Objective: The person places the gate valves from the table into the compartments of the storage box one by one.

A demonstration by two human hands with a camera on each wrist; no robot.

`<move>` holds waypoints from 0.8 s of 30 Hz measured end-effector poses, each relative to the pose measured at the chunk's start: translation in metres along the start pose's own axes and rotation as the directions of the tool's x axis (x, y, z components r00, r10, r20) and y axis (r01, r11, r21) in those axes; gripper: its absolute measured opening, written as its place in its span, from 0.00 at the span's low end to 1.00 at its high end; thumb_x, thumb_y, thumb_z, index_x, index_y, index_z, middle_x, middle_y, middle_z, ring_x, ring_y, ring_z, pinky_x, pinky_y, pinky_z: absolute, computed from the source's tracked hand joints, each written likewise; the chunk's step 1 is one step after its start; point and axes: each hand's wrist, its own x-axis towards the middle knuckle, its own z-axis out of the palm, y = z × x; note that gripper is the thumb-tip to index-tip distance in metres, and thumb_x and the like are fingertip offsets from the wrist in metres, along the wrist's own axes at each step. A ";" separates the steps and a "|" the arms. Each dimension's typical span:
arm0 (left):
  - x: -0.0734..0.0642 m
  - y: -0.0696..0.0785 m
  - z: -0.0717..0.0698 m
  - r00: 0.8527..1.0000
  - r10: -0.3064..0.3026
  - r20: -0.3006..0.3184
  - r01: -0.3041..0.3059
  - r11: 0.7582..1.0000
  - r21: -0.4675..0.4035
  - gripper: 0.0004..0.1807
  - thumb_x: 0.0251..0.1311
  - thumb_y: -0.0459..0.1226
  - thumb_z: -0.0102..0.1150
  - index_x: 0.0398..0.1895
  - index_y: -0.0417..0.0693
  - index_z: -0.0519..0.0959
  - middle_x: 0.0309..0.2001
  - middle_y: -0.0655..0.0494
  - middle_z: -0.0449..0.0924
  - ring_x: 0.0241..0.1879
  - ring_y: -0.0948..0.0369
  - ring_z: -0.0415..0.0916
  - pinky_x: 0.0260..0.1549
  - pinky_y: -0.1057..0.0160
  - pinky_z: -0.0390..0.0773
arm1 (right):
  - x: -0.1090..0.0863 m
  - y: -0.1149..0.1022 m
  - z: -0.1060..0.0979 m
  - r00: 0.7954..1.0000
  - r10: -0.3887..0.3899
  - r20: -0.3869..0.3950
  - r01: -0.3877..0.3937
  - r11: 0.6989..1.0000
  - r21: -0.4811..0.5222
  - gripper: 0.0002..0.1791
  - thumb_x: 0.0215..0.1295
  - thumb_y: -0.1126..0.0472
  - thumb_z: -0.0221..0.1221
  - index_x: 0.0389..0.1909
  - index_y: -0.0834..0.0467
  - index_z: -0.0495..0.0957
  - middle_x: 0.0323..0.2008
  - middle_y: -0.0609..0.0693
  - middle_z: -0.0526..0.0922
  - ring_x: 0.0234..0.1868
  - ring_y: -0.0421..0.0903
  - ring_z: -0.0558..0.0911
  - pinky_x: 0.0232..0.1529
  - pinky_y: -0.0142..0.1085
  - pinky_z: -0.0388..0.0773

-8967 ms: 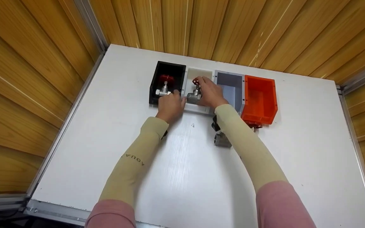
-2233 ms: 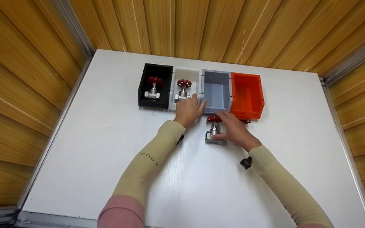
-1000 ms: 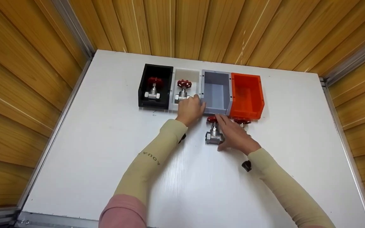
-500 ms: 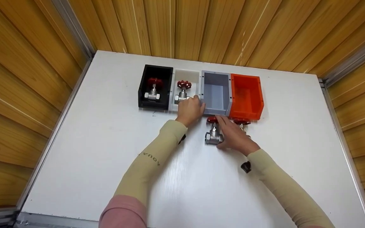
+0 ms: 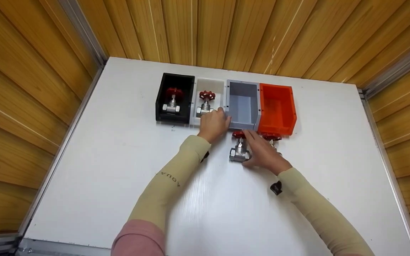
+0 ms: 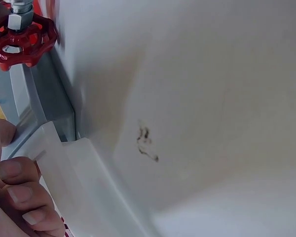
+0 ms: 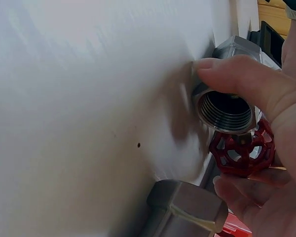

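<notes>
My right hand (image 5: 264,152) holds a gate valve (image 5: 239,153) with a red handwheel in front of the grey bin (image 5: 242,126). In the right wrist view, the thumb (image 7: 237,74) lies across the valve's metal body beside its threaded opening, with the fingers at the handwheel (image 7: 242,153). My left hand (image 5: 214,124) has curled fingers at the front of the white bin (image 5: 210,81), beside the grey bin. The left wrist view shows its fingertips (image 6: 22,193) behind the white bin's front lip and the thumb at the grey bin's edge.
A black bin (image 5: 160,115) and the white bin each contain a valve, the black one's valve (image 5: 171,107) and the white one's valve (image 5: 205,106). An orange bin (image 5: 290,121) ends the row at right. Another valve (image 5: 272,138) stands partly hidden behind the right hand.
Since the earliest frame, my right hand has left the valve in the white bin for one on the table. My left hand has shifted right. Lately the held valve has edged slightly left.
</notes>
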 end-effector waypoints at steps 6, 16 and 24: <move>0.000 -0.001 0.000 1.000 -0.004 0.023 0.004 1.000 -0.010 0.23 0.67 0.57 0.48 0.36 0.47 0.78 0.26 0.53 0.82 0.24 0.56 0.80 0.27 0.57 0.79 | 0.000 0.000 0.000 1.000 0.018 0.012 -0.019 1.000 0.023 0.67 0.38 0.55 0.79 0.76 0.57 0.46 0.75 0.59 0.53 0.72 0.60 0.61 0.66 0.57 0.63; 0.000 -0.001 0.000 1.000 0.003 0.010 -0.003 1.000 -0.025 0.21 0.66 0.55 0.50 0.34 0.48 0.78 0.24 0.54 0.81 0.22 0.57 0.78 0.24 0.58 0.78 | -0.001 -0.002 -0.006 0.999 0.037 0.021 -0.039 0.997 0.061 0.66 0.40 0.55 0.78 0.76 0.55 0.45 0.75 0.56 0.52 0.72 0.58 0.60 0.67 0.55 0.62; -0.001 0.000 0.002 0.999 0.015 -0.048 -0.015 1.000 0.000 0.21 0.66 0.55 0.50 0.33 0.47 0.78 0.25 0.51 0.83 0.23 0.55 0.81 0.24 0.56 0.79 | -0.001 -0.002 -0.008 1.000 -0.006 -0.026 0.007 0.998 0.058 0.66 0.38 0.55 0.79 0.75 0.57 0.47 0.72 0.57 0.56 0.69 0.57 0.66 0.66 0.54 0.65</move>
